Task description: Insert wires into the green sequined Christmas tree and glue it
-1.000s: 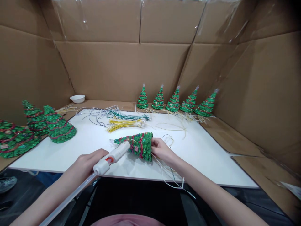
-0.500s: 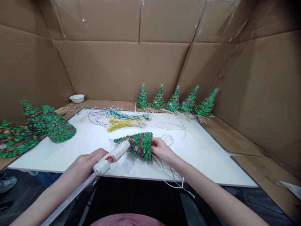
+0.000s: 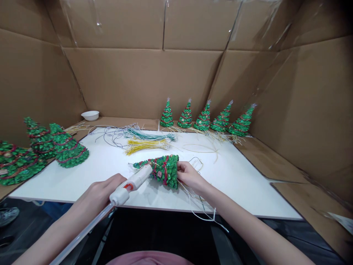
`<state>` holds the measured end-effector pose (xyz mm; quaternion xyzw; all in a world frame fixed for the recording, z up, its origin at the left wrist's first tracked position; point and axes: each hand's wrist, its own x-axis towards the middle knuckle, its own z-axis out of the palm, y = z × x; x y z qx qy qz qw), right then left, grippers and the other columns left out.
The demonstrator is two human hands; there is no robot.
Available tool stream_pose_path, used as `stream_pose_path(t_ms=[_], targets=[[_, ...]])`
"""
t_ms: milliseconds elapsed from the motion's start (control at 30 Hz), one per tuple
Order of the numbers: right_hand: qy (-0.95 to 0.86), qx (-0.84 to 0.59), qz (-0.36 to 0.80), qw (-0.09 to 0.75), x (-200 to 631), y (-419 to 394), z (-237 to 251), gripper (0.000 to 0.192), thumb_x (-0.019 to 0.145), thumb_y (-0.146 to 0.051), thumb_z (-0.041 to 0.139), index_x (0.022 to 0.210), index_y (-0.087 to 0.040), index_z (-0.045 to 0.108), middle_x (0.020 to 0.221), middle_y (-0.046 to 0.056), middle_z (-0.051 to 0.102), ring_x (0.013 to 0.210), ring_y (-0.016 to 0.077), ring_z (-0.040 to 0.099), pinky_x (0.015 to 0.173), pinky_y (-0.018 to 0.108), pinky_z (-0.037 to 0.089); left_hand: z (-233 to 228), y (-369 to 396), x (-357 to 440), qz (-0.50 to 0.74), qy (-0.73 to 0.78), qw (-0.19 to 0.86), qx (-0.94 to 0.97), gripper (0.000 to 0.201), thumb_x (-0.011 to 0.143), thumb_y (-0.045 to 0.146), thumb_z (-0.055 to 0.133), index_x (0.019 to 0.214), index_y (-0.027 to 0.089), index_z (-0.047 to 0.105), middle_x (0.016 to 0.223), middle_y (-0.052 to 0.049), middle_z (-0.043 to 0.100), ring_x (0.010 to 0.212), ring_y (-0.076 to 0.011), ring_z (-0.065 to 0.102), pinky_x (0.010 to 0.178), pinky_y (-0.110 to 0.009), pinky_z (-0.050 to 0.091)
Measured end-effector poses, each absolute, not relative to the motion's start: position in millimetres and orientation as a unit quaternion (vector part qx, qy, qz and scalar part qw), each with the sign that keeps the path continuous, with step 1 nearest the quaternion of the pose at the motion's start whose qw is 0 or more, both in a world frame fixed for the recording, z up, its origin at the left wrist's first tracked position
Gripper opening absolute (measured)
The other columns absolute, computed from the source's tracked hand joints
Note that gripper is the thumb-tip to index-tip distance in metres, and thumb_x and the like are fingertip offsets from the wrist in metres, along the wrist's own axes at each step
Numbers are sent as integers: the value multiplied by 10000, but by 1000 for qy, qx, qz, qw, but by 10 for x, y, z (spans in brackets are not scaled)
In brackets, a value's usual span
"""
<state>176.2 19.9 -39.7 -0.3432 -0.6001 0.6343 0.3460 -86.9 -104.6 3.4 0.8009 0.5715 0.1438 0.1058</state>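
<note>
— Hands first: what has each got?
— Left hand (image 3: 100, 191) is wrapped around a white glue gun (image 3: 132, 183), nozzle against the glittery green cone-shaped tree (image 3: 162, 170) lying on its side on the white tabletop (image 3: 242, 176). Right hand (image 3: 189, 175) pinches the tree's base.
— How far along?
— Five small trees (image 3: 204, 117) stand finished at the back, I'd judge; three larger ones (image 3: 66, 147) wait at left.
— Anything in the way?
— Loose yellow and green wire bundles (image 3: 147, 141) just behind.

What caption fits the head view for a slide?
Left hand aims glue gun at lying tree; right hand holds its base.
</note>
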Motion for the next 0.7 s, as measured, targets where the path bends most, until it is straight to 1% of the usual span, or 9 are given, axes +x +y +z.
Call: stream_pose_path(t_ms=[233, 500, 700], targets=[[-609, -348, 623, 347, 1768, 200, -392, 308, 648, -351, 737, 873, -141, 740, 934, 77, 763, 853, 262, 696, 797, 388, 520, 72, -1053, -850, 151, 580, 111, 793, 120, 828, 203, 386, 863, 201, 501, 793, 10, 574, 614, -111, 543, 590, -181, 391], [-594, -344, 641, 344, 1762, 200, -409, 343, 635, -366, 756, 882, -129, 743, 942, 95, 759, 859, 270, 699, 811, 396, 525, 25, -1029, -880, 150, 570, 103, 801, 97, 821, 186, 393, 842, 201, 487, 784, 20, 556, 594, -104, 533, 575, -178, 384], [-601, -342, 640, 335, 1755, 166, -323, 337, 657, -359, 743, 910, -137, 748, 1026, 99, 745, 939, 278, 686, 853, 397, 516, 41, -1046, -890, 148, 578, 129, 792, 131, 816, 220, 414, 879, 200, 528, 811, 3, 593, 627, -116, 547, 593, -179, 401]])
